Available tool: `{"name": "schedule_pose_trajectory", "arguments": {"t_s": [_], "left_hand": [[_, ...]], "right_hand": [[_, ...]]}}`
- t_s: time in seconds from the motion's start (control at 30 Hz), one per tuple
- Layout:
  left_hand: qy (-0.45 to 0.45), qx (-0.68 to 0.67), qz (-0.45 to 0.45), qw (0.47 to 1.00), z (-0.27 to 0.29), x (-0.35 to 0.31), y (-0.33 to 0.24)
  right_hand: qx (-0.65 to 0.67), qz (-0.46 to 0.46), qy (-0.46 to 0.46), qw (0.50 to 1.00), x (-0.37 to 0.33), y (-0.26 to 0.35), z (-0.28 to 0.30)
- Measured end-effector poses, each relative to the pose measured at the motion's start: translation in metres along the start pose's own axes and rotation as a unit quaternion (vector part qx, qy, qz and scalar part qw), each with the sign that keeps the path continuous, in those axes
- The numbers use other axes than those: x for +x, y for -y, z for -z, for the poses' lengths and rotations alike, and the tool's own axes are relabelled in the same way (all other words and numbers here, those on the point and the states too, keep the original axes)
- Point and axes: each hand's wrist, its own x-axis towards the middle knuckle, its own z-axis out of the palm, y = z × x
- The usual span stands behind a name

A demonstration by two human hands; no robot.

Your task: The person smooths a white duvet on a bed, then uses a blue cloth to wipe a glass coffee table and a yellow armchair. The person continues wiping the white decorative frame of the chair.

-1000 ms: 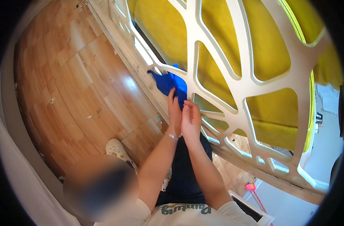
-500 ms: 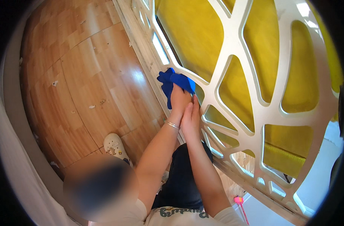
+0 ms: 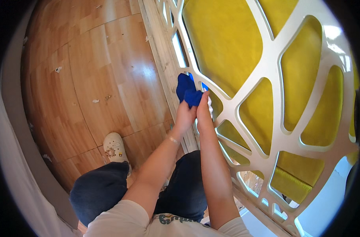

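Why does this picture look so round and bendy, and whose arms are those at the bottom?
A camera worn on a person's head looks down, and its wide lens bends straight edges. The arms are that person's own. The left hand and the right hand are together on a blue cloth, pressing it against a white lattice screen with yellow panels behind it. Below is a wooden floor, and you can see a white shoe and dark blue trousers.
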Motion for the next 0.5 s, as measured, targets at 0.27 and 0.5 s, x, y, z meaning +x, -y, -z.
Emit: {"name": "schedule_pose_trajectory", "arguments": {"t_s": [0.27,0.5], "left_hand": [[-0.023,-0.158,0.137,0.978,0.006,0.037,-0.051],[-0.189,-0.497,0.255,0.808,0.001,0.117,-0.051]], "right_hand": [[0.068,0.078,0.030,0.994,-0.014,0.009,-0.002],[-0.183,0.077,-0.028,0.980,-0.021,0.018,-0.008]]}}
